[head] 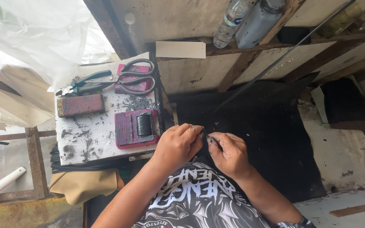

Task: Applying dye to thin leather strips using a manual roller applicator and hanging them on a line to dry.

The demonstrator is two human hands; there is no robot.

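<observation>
My left hand (177,145) and my right hand (229,153) meet at the fingertips over a black mat (271,126). Both pinch something very small and dark between thumb and fingers; I cannot tell what it is. The fingertips are smeared black. To the left stands a small white block table (90,131) bearing a pink holder with a black spool (143,125), a reddish block (80,104), scissors (137,77) and green-handled pliers (87,83).
A long thin dark rod (284,54) slants from the mat up to the top right. Two plastic bottles (250,19) stand on a wooden ledge. White plastic sheeting (39,38) hangs at left. A dark cushion (345,103) lies at right.
</observation>
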